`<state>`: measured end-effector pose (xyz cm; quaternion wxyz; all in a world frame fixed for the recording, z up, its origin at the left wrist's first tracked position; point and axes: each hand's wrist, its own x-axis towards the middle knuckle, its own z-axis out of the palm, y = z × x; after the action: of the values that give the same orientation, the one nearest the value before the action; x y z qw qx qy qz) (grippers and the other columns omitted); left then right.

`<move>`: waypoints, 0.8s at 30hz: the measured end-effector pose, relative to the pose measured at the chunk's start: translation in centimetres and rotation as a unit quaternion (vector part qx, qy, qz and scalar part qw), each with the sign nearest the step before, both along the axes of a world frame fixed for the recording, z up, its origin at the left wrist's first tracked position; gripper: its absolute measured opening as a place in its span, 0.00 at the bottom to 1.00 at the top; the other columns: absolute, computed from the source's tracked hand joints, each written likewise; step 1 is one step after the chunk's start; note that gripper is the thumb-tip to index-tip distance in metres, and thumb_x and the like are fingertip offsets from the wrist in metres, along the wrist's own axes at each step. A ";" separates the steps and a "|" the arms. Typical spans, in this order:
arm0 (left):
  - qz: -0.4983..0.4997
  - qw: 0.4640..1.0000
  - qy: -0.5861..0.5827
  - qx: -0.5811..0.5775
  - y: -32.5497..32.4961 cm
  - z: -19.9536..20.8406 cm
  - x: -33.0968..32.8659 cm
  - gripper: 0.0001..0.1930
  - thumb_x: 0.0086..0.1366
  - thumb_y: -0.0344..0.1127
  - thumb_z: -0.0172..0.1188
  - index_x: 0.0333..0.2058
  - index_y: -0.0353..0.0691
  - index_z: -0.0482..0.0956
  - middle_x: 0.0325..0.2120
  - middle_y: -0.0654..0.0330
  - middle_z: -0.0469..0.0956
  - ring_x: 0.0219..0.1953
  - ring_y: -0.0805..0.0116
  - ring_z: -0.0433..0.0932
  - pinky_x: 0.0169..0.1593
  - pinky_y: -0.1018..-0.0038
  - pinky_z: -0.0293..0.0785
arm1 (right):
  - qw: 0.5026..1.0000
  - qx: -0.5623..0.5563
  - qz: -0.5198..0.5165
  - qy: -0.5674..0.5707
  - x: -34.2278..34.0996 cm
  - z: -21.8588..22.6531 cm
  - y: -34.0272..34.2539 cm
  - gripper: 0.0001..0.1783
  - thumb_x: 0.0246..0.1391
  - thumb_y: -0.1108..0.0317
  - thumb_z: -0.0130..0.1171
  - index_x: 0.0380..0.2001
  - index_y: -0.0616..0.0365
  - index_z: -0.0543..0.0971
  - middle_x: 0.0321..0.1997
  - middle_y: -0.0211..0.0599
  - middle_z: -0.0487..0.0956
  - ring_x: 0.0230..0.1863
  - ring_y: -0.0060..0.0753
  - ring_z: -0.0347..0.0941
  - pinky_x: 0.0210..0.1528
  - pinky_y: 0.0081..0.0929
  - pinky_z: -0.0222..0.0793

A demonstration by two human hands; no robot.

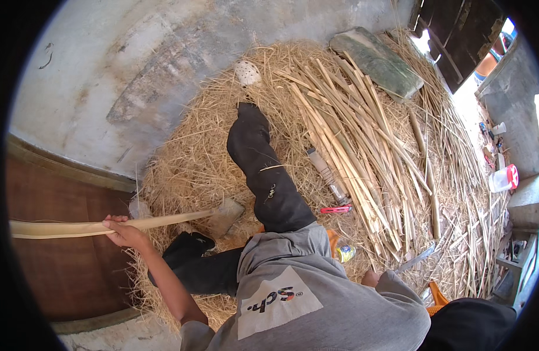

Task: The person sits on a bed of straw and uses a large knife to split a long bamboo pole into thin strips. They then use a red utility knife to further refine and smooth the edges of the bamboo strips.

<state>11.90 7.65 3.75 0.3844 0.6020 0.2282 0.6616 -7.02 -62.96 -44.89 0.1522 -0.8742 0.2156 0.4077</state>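
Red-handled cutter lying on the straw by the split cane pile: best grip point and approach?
Take the red cutter by its handle, from above. It lies flat on the straw, long axis roughly left to right, so pinch across its narrow width. Come from the leg side; the cane strips crowd its right end.

Left hand closed around long pale bamboo strip, strip running left to picture rim. Right hand mostly hidden behind grey shirt; only small part visible near right, grip unclear. Outstretched leg in black trousers lies on straw pile. Split bamboo bundle right of leg. Red utility knife just beside the bundle, near. Grey slab far right.
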 end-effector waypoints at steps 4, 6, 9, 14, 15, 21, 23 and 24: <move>-0.016 1.000 -0.015 -0.001 0.0 -0.9 0.4 0.18 0.73 0.48 0.48 0.38 0.35 0.70 0.25 0.64 0.64 0.26 0.74 0.64 0.32 0.76 0.65 | 1.000 0.007 -0.015 0.008 -0.2 -0.3 -0.3 0.22 0.45 0.58 0.63 0.42 0.59 0.79 0.39 0.46 0.79 0.43 0.46 0.76 0.43 0.39 0.71; -0.020 1.000 -0.021 0.000 0.1 -1.0 0.5 0.18 0.73 0.48 0.47 0.38 0.36 0.70 0.25 0.65 0.64 0.26 0.75 0.63 0.32 0.76 0.65 | 1.000 0.010 -0.025 0.012 0.1 -0.5 -0.5 0.22 0.45 0.58 0.63 0.42 0.60 0.78 0.39 0.46 0.79 0.42 0.46 0.76 0.42 0.39 0.71; -0.023 0.999 -0.023 -0.002 -0.4 -0.9 0.6 0.18 0.73 0.48 0.47 0.38 0.36 0.70 0.24 0.66 0.64 0.27 0.76 0.63 0.33 0.77 0.63 | 0.999 0.012 -0.048 0.017 -0.1 -0.4 -0.5 0.22 0.45 0.58 0.62 0.41 0.62 0.78 0.38 0.46 0.79 0.41 0.46 0.76 0.41 0.39 0.71; -0.034 0.999 -0.025 -0.008 -0.8 -1.0 0.2 0.17 0.73 0.48 0.47 0.37 0.37 0.70 0.24 0.66 0.64 0.27 0.76 0.63 0.33 0.77 0.64 | 0.996 0.013 -0.088 0.027 0.3 0.0 -1.9 0.22 0.46 0.59 0.62 0.40 0.64 0.78 0.36 0.46 0.79 0.38 0.45 0.76 0.38 0.39 0.71; -0.041 0.999 -0.024 -0.006 -0.8 -0.8 0.1 0.17 0.73 0.48 0.47 0.37 0.37 0.70 0.25 0.66 0.64 0.27 0.76 0.63 0.33 0.77 0.64 | 0.995 0.012 -0.098 0.027 0.6 0.0 -2.1 0.22 0.46 0.59 0.61 0.40 0.65 0.78 0.36 0.46 0.79 0.38 0.45 0.76 0.38 0.39 0.71; -0.059 0.996 -0.036 -0.052 0.1 -0.6 -0.7 0.18 0.73 0.49 0.47 0.37 0.38 0.69 0.25 0.64 0.64 0.28 0.75 0.63 0.34 0.76 0.66 | 0.982 0.006 -0.187 0.035 2.1 -0.1 -3.4 0.22 0.47 0.59 0.61 0.39 0.68 0.77 0.34 0.46 0.79 0.35 0.45 0.77 0.35 0.39 0.71; -0.057 0.996 -0.024 -0.057 -0.3 0.0 -1.1 0.18 0.73 0.49 0.46 0.37 0.38 0.69 0.25 0.64 0.64 0.28 0.75 0.63 0.33 0.76 0.66 | 0.967 0.004 -0.254 0.034 2.8 0.1 -3.5 0.22 0.48 0.59 0.60 0.39 0.69 0.77 0.34 0.46 0.79 0.34 0.45 0.77 0.34 0.39 0.71; -0.055 0.997 -0.021 -0.059 -0.3 0.4 -1.3 0.18 0.73 0.49 0.46 0.37 0.38 0.69 0.25 0.64 0.64 0.28 0.75 0.63 0.33 0.76 0.66 | 0.950 0.001 -0.312 0.025 3.7 0.2 -3.4 0.22 0.48 0.59 0.60 0.38 0.70 0.77 0.34 0.46 0.79 0.34 0.45 0.77 0.33 0.39 0.71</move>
<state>10.61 7.32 4.10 0.4595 0.5764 0.2249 0.6372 -3.31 -66.37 -44.64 0.2677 -0.7528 0.4805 0.3616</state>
